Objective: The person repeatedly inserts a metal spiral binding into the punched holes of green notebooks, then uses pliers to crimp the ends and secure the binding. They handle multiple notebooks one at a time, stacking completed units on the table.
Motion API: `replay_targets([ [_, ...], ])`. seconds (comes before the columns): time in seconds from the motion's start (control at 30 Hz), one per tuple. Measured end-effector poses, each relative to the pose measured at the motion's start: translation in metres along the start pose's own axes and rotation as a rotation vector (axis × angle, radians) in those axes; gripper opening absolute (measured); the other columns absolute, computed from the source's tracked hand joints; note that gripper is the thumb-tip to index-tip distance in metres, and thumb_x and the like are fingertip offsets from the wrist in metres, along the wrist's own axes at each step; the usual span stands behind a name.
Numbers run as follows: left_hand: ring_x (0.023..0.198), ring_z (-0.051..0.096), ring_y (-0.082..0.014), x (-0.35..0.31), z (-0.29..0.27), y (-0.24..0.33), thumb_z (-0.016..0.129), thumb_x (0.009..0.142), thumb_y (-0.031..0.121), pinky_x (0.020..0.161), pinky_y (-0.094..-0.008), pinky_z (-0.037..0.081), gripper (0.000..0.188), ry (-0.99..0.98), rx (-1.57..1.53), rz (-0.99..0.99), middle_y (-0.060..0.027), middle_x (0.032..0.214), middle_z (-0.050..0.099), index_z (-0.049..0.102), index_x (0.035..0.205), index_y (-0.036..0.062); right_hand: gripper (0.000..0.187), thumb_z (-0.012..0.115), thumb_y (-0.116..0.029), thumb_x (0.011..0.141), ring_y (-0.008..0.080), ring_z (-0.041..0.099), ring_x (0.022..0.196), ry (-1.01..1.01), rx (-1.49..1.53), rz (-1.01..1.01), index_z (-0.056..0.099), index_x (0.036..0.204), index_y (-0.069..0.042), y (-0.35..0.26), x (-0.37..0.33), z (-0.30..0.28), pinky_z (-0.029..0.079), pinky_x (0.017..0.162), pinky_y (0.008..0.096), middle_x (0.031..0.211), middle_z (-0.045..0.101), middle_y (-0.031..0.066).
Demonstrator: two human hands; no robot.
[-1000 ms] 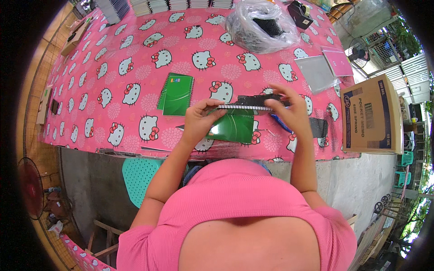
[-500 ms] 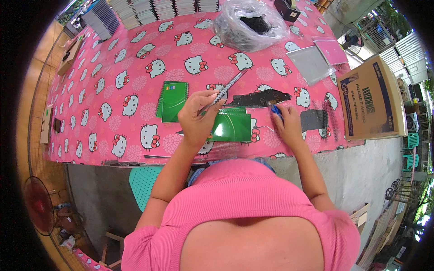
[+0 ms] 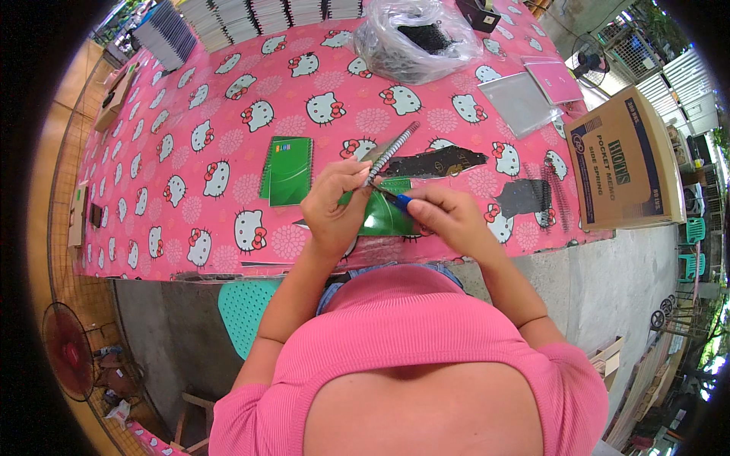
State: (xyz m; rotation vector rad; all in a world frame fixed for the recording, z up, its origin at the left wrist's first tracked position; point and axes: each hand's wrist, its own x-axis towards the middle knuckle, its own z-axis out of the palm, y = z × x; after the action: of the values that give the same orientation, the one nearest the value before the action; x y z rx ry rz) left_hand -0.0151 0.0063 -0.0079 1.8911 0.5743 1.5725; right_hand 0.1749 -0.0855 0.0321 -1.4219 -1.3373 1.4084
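Note:
In front of me, my left hand (image 3: 334, 201) is closed around a spiral-bound notebook (image 3: 395, 149), held tilted with its wire coil edge upward. My right hand (image 3: 455, 220) grips small blue-handled pliers (image 3: 401, 201). Their dark tip meets the near end of the coil, close to my left fingertips; the jaws are too small to make out. Beneath both hands lies a green notebook (image 3: 388, 219), partly covered. Left of my left hand rest green spiral notebooks (image 3: 292, 173), one overlapping another.
On the pink patterned tablecloth (image 3: 251, 175) are dark worn patches (image 3: 433, 162), a plastic bag of black coils (image 3: 414, 45), clear sleeves (image 3: 518, 105) and a pink notebook (image 3: 553, 80). Notebook stacks (image 3: 236, 21) line the far edge. A cardboard box (image 3: 620, 167) stands at right.
My right hand has moved left with the blue-handled pliers, from the table to the coil's near end. My left hand still holds the notebook in nearly the same place.

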Motion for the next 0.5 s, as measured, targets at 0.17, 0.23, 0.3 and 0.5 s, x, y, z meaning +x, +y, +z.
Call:
replay_targets([
  [0.17, 0.093, 0.066, -0.0324, -0.007, -0.005, -0.003, 0.068, 0.074, -0.011, 0.090, -0.0439, 0.052, 0.014, -0.118, 0.042, 0.129, -0.0176, 0.097, 0.067, 0.060, 0.082, -0.0027, 0.038, 0.046, -0.029, 0.101, 0.0169, 0.059, 0.105, -0.279, 0.401, 0.133, 0.054, 0.124, -0.001, 0.015, -0.007, -0.003, 0.048, 0.086, 0.0310, 0.110, 0.063, 0.0104],
  [0.23, 0.101, 0.064, -0.0358, -0.017, -0.010, -0.002, 0.068, 0.076, -0.008, 0.092, -0.0458, 0.049, 0.014, -0.231, 0.103, 0.135, -0.0186, 0.104, 0.066, 0.056, 0.080, -0.0015, 0.039, 0.045, -0.029, 0.101, 0.0195, 0.059, 0.104, -0.185, -0.013, 0.026, 0.052, 0.127, -0.001, 0.022, -0.015, -0.014, 0.047, 0.088, 0.0326, 0.113, 0.061, 0.0119],
  [0.3, 0.113, 0.059, -0.0396, -0.031, -0.017, -0.004, 0.068, 0.076, -0.006, 0.097, -0.0491, 0.046, 0.017, -0.369, 0.165, 0.108, -0.0203, 0.116, 0.063, 0.053, 0.081, 0.0010, 0.039, 0.047, -0.029, 0.100, 0.0257, 0.058, 0.104, 0.053, -0.398, -0.251, 0.052, 0.126, 0.000, 0.049, -0.017, -0.034, 0.045, 0.090, 0.0368, 0.117, 0.059, 0.0166],
  [0.5, 0.119, 0.054, -0.0376, -0.066, -0.020, -0.015, 0.069, 0.076, 0.004, 0.102, -0.0514, 0.040, 0.019, -0.660, 0.269, 0.031, -0.0151, 0.122, 0.061, 0.052, 0.087, 0.0031, 0.037, 0.059, -0.033, 0.091, 0.0343, 0.056, 0.094, 0.386, -0.796, -0.180, 0.058, 0.111, -0.002, 0.069, 0.012, -0.050, 0.044, 0.082, 0.0416, 0.099, 0.056, 0.0158],
])
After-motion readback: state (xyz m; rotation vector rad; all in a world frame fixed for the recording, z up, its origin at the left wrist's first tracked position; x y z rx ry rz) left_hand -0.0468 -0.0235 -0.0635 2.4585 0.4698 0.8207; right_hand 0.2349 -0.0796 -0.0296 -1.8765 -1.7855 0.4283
